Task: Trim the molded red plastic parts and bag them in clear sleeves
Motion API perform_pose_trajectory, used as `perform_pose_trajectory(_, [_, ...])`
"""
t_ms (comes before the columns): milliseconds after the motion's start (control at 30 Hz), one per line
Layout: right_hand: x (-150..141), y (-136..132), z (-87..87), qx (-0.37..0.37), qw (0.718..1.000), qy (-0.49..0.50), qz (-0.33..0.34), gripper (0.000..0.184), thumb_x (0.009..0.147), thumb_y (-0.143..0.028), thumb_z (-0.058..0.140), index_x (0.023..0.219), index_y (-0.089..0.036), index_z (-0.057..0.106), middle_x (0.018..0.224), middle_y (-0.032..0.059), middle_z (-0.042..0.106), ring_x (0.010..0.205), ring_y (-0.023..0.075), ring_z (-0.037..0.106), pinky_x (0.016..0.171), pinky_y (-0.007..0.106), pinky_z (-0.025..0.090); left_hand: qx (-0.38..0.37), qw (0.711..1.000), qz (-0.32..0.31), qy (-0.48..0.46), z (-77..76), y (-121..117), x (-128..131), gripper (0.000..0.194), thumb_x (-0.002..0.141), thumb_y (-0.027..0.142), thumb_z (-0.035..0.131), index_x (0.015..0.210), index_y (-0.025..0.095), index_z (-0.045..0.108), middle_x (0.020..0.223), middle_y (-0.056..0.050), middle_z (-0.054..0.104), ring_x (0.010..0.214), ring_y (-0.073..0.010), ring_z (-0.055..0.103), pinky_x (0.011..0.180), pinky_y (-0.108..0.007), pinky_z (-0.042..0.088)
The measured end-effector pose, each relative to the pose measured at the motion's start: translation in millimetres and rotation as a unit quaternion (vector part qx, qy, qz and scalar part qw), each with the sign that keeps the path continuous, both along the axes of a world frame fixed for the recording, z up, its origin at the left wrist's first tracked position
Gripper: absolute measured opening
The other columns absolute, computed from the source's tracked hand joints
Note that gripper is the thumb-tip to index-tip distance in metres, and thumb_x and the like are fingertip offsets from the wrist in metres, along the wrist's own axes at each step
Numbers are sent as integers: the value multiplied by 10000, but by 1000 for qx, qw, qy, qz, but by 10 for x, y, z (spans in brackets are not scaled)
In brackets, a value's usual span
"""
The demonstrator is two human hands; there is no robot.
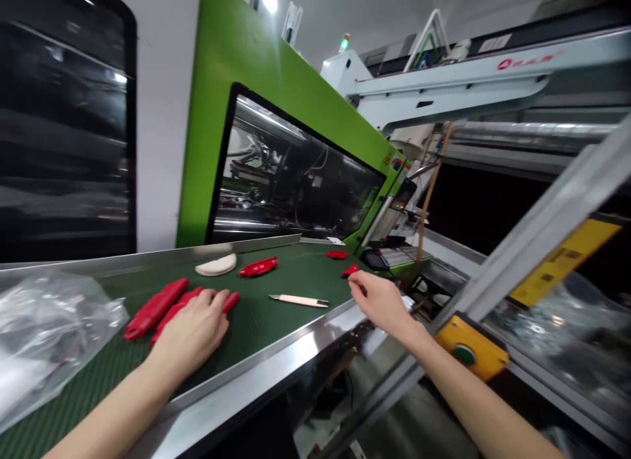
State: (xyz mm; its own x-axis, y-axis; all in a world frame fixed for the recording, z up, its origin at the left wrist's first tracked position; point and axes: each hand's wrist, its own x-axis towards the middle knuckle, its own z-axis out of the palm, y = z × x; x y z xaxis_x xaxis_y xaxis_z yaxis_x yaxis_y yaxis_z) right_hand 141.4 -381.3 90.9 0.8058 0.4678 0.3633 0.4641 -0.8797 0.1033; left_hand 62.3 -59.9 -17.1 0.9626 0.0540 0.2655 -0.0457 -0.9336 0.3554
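Observation:
My left hand (194, 324) lies curled over red plastic parts on the green belt, and the end of one red part (230, 302) pokes out past its fingers. Beside it rests a long red part (156, 308). My right hand (379, 300) reaches over the belt's near edge with fingers pinched at a small red plastic part (350, 270), partly hidden by the fingers. Between the hands lies a pale-handled craft knife (299, 301), its blade pointing left. Farther back are another red part (258, 267) and a folded off-white pad (217, 265).
A clear plastic bag (54, 334) covers the belt's left end. Metal rails edge the green conveyor belt (276, 327). Behind stands a green-and-white machine (211, 117) with a window. A metal post (547, 216) and a yellow button box (470, 350) stand at right.

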Motion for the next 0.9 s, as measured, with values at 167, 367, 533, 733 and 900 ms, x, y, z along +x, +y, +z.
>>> perform_pose_trajectory(167, [474,815,-257,-7,995,62,84,185,964,-289,491,1000,-161,619,939,26,645,845,149,599,779,328,481,18,999,-3,34,-16,-11,-18,414,895,144,370,1283,82,503,1060,-160,577,1034,-296,568,912,-434,472])
perform_pose_trajectory(367, [480,1449,-560,-37,969,140,198,159,915,-293,571,945,-156,646,958,35,658,881,167,613,802,353,496,-19,1000,-14,-3,-107,-60,-31,355,838,83,470,1185,94,543,1012,-114,582,1000,-254,562,902,-452,485])
perform_pose_trajectory(533, [343,1595,-648,61,961,120,242,249,935,-212,443,1092,-221,636,1094,34,677,983,184,625,853,327,477,-108,986,14,-125,-26,-67,-10,380,816,107,508,1194,140,528,1061,-107,584,1015,-248,564,903,-434,513])
perform_pose_trajectory(733, [-165,2202,-519,115,911,154,366,251,940,-224,394,1000,-188,635,978,70,690,856,190,639,764,308,494,-195,896,126,-379,450,-192,-670,738,858,196,488,1476,233,87,1299,-137,410,1177,-201,501,906,-327,543])
perform_pose_trajectory(900, [-743,3102,-628,-34,827,222,515,129,882,-152,552,819,-177,662,881,29,679,845,138,626,795,257,485,-551,739,232,-310,373,-778,-1862,312,800,217,623,1104,289,612,873,-61,578,703,-175,601,628,-318,551])
